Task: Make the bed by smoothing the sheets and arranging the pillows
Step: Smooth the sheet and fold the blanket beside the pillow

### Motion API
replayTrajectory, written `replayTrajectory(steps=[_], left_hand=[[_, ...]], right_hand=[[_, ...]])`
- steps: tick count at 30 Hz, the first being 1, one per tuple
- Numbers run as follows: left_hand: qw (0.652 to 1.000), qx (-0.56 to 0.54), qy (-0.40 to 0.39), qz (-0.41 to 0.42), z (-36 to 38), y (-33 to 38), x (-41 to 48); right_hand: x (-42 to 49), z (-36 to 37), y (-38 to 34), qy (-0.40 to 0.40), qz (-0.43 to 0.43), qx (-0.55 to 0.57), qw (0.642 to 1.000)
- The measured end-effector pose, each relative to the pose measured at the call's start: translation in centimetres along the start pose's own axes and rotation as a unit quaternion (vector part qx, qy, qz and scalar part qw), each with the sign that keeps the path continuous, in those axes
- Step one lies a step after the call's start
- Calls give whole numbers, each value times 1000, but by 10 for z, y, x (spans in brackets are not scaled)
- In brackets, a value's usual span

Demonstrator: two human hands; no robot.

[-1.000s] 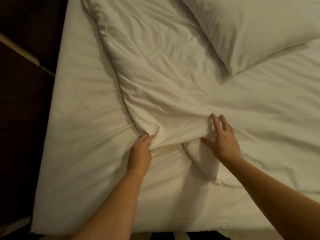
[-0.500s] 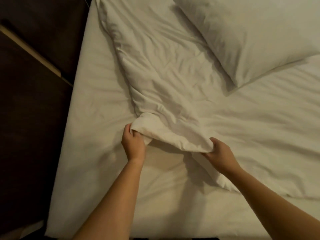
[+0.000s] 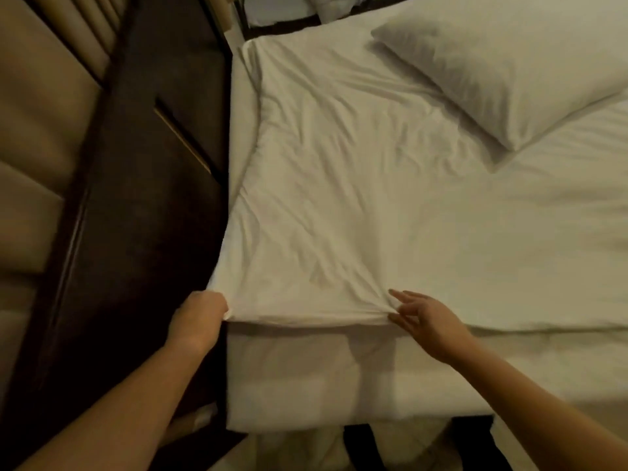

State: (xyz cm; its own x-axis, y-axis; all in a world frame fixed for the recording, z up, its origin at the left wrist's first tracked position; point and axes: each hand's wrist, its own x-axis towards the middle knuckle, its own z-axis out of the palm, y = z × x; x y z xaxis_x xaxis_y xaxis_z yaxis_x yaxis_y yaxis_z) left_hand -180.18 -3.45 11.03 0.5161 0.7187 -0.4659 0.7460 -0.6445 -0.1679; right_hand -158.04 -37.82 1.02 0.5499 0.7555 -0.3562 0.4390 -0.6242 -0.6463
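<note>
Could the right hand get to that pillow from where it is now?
Probably yes, with a lean forward. Only rumpled duvet lies between the right hand, at the duvet's near edge, and the pillow lying well beyond it; nothing blocks the way.

- I get one wide-angle head view, looking steeply down over the bed [image 3: 306, 385] from its near left corner.
- It's close: the duvet [image 3: 339, 215] sits within arm's reach.
</note>
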Motion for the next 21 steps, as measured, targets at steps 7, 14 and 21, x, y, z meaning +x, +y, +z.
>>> replayTrajectory(steps=[7, 14, 21], left_hand=[[986, 96, -127, -51, 43, -20, -35], [950, 143, -270, -66, 100, -10, -43], [927, 154, -334, -70, 127, -14, -41]], right_hand=[[-18, 61, -23, -75, 89, 5, 993], [-41, 102, -6, -168, 132, -42, 976], [-44, 120, 2, -197, 152, -76, 965]])
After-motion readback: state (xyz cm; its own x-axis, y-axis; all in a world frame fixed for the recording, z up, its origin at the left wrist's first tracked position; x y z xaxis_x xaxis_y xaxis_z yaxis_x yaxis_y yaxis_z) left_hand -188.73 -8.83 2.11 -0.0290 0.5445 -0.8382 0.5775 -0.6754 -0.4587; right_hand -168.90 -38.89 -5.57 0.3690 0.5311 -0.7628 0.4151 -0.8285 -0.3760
